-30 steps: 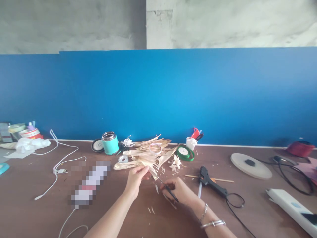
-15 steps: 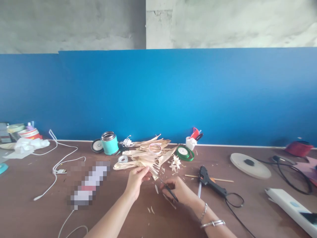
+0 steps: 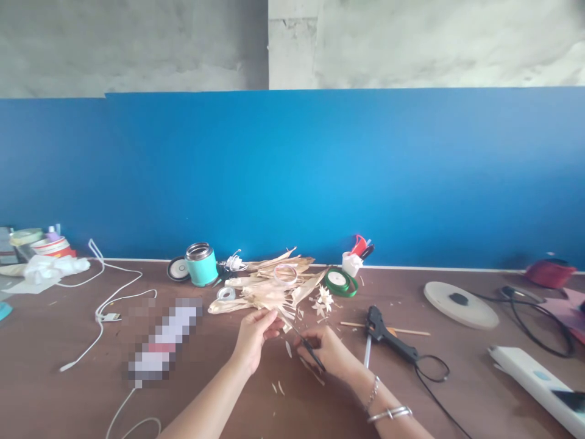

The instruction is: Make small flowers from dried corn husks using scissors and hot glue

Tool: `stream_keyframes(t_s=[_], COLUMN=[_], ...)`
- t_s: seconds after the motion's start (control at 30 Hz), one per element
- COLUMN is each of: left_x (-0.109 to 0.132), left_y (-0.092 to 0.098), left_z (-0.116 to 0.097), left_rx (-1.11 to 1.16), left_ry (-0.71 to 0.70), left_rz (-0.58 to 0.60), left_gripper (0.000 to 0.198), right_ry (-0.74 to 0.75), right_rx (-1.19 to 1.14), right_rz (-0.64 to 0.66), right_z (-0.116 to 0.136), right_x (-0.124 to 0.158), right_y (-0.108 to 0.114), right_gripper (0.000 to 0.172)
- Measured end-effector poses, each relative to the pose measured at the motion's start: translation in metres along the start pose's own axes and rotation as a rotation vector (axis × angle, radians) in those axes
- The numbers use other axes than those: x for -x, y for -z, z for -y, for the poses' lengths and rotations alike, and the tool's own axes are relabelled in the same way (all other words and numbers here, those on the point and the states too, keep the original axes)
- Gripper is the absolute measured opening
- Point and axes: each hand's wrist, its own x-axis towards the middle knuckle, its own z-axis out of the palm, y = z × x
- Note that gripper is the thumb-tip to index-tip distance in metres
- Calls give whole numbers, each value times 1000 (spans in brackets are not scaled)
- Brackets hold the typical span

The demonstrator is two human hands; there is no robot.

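Observation:
My left hand (image 3: 258, 335) is closed in a pinch on a piece of dried corn husk (image 3: 282, 317), at the near edge of a husk pile (image 3: 256, 283). To its right my right hand (image 3: 326, 350) grips slim scissors (image 3: 311, 353) with dark handles, their tip pointing up and left at the husk piece. Whether the blades touch the husk is too small to tell. Petal-shaped slivers (image 3: 288, 349) lie between and below the hands. Beyond my right hand are pale star-shaped husk flowers (image 3: 324, 297).
Right of my right hand a black glue gun (image 3: 393, 335) lies across a thin wooden stick (image 3: 415, 333). Behind are green ribbon (image 3: 350, 286), a white cup (image 3: 351, 264) and a turquoise jar (image 3: 202, 268). White cables (image 3: 107, 299) run at left; a round pale disc (image 3: 459, 305) lies at right.
Both hands stay almost in place, still on the husk piece and the scissors. The whole view has shifted very slightly.

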Motion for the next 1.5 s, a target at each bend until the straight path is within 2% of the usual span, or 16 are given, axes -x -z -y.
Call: stream_keyframes(t_s=[0.43,0.7,0.93,1.5], left_x=[4,2,3,2], left_y=[-4,-2,-2,-4], left_z=[7,9,8,7], left_rx=[36,17,3,16], left_ry=[45,51,33,69], left_rz=[43,52,44,39], left_gripper=[28,26,26,24], right_ry=[58,105,135,104], right_rx=[19,34,72,149], right_rz=[-37,-33,-46,-55], right_z=[-3,-2,-6,-11], right_x=[-2,-1,-2,-5], right_y=[-5,-2,-1,0], right_gripper=[10,18,18,16])
